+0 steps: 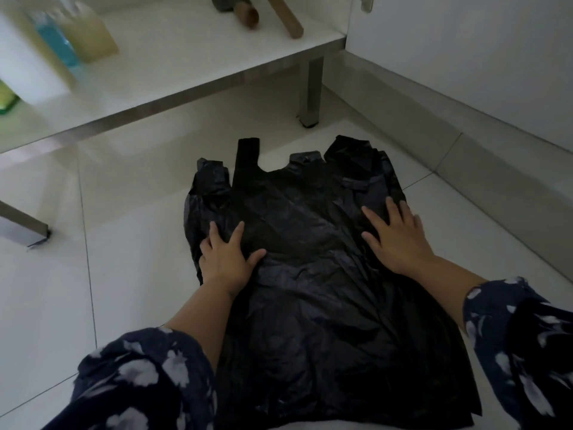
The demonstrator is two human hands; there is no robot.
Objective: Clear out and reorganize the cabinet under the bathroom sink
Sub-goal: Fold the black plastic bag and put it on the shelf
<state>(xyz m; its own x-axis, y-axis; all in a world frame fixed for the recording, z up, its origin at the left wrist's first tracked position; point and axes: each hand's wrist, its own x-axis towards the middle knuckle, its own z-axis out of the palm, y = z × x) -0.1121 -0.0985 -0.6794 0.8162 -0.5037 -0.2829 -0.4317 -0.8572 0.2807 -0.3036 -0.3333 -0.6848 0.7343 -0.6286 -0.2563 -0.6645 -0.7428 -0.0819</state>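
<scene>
Bottles stood at the left end of the open cabinet's white floor panel (186,54): a clear bottle (57,41) held blue liquid, and just beside it a squarer bottle (91,38) held pale yellowish liquid. A white container (28,63) stood in front of them; its contents could not be seen. A green item (7,99) showed at the left edge, too blurred to identify. Further back on the panel lay a cardboard tube (248,17) and a brown stick-like piece (286,18), both tilted and blurred. The panel rested on metal legs (310,88) above the white tiled floor (124,212).

Black plastic bag (310,243) lay flat on the floor in front of the cabinet, between the person's arms. It was a thin, glossy, heavily creased bag of the vest-handle type; the two handle loops pointed toward the cabinet, the left loop (246,156) standing out narrow and straight, the right one (353,153) crumpled. Nothing was visibly inside it; it looked flattened, with its near end running out of view at the bottom edge.

Left hand (228,257) pressed down on the bag's left side, fingers spread and mostly straight, thumb angled inward. Right hand (397,234) lay palm-down on the bag's right side, fingers extended and splayed. The hands were well apart, neither gripping anything. Both forearms wore dark blue sleeves (148,380) with a pale floral print.
</scene>
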